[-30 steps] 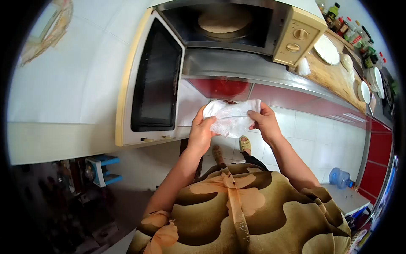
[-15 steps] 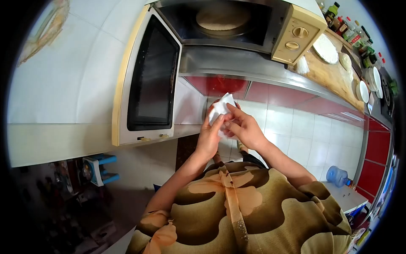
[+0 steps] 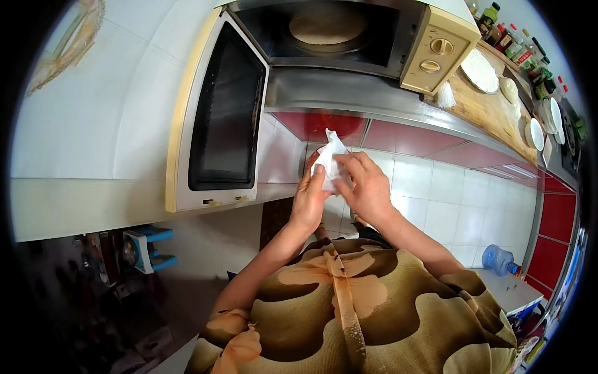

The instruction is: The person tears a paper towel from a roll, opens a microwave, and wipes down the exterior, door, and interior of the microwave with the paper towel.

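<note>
- A crumpled, thin white sheet of cloth or paper [image 3: 331, 156] is hanging in front of the torso, between the two hands and touching both.
- Its long axis is running roughly away from the body, with the narrow, pointed end facing the glossy red cabinet front [image 3: 329, 123] and the wider part sitting among the fingers.
- The left hand [image 3: 306, 206] is pinching the sheet's lower left side, its thumb pressing on the near face; its other fingers are mostly hiding behind.
- The right hand [image 3: 371, 192] is meeting the right edge with bent, slightly parted fingers; whether they are gripping or only brushing it, I cannot tell.
- Neither hand is clearly nearer, as both are touching the sheet.
- Beyond the hands, the cream-and-silver microwave [image 3: 438, 56] is standing open, its dark-windowed door [image 3: 227, 112] swinging out left of the sheet.
</note>
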`<state>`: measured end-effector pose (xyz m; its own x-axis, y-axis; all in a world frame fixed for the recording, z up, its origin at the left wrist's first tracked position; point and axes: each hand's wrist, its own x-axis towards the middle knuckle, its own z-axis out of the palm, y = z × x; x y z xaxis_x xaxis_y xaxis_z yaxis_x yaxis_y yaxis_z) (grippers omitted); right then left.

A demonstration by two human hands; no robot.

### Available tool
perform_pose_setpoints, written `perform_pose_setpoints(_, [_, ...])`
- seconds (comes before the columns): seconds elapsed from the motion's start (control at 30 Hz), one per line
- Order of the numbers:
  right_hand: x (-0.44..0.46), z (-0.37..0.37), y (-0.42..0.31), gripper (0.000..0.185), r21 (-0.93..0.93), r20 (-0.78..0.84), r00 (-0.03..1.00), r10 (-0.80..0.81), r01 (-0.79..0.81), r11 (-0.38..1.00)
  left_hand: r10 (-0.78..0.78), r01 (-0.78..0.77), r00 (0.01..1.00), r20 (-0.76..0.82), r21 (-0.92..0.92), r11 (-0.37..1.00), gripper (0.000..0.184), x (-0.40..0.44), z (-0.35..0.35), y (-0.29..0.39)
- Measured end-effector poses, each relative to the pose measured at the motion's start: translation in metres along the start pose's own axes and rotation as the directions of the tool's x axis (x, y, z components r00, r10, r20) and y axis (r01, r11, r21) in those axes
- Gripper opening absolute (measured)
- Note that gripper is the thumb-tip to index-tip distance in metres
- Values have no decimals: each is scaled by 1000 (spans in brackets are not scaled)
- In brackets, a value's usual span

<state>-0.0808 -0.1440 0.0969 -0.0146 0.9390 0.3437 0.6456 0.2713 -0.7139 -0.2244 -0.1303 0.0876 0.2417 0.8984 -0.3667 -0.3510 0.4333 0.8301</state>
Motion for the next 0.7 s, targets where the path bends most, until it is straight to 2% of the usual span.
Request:
perform_pose_setpoints(0.07, [-3,9,16,27,137,0,989,147,-146,980,-26,26,1000,-2,-33,999,42,-4,-1,4])
perform_pose_setpoints(0.1, [-3,7,18,27,134,-5,987,158,-156,979,-64,64,998,5,-63,996,42,-6,-2,5])
perform_pose_setpoints(0.13, [-2,5,20,22,454,119,940,321,-339,824,-39,43,999,36,-100,994,41,-6,-2,7])
perform_pose_setpoints(0.17, [0,4,23,18,690,289,866,408,-483,538,-40,44,998,42,-98,994,41,-5,-2,6])
perform_pose_setpoints(0.2, [-1,3,28,17,682,350,814,464,-561,469,-26,30,998,58,-79,996,41,-4,-5,4])
perform_pose_setpoints(0.23, [-1,5,31,17,680,361,816,452,-562,471,-8,12,998,63,-65,998,40,-5,-7,4])
perform_pose_setpoints(0.3, [-4,11,27,20,673,227,914,336,-397,624,-20,18,999,34,49,999,41,-8,-8,1])
perform_pose_setpoints(0.33, [-5,12,21,22,719,284,872,399,-469,513,-27,24,999,36,79,997,43,-11,-9,1])
perform_pose_setpoints(0.37, [-4,12,14,22,715,283,871,402,-471,517,-42,35,998,55,111,993,44,-11,-7,2])
perform_pose_setpoints(0.4, [-2,11,8,22,537,124,942,312,-329,777,-46,38,996,74,108,993,44,-9,-6,0])
perform_pose_setpoints(0.43, [-1,9,6,22,285,-1,985,175,-167,944,-9,-3,993,115,108,994,45,-7,-8,-3])
perform_pose_setpoints(0.47, [-3,12,12,18,147,-28,992,125,-120,982,29,-45,989,145,108,993,45,-7,-10,-3])
perform_pose_setpoints(0.5, [-6,21,24,18,151,-26,992,126,-120,981,28,-44,990,141,111,993,45,-7,-9,-3])
perform_pose_setpoints(0.53, [-8,29,39,17,426,22,943,334,-310,850,2,-11,995,101,86,996,45,-8,-10,-2])
perform_pose_setpoints(0.57, [-8,35,52,16,646,129,854,503,-457,611,-22,18,998,62,58,998,46,-9,-12,0])
perform_pose_setpoints(0.6, [0,26,50,16,798,208,793,573,-476,370,-17,14,998,56,58,998,46,-9,-13,1])
perform_pose_setpoints(0.63, [4,19,53,21,840,361,720,592,-527,127,-28,32,997,66,-55,998,45,-9,-14,2])
perform_pose_setpoints(0.67, [5,12,51,27,837,445,695,564,-547,13,-41,54,996,82,-167,985,44,-7,-13,1])
perform_pose_setpoints(0.7, [7,4,48,33,821,522,670,527,-562,-99,-43,58,995,91,-166,984,44,-6,-14,0])
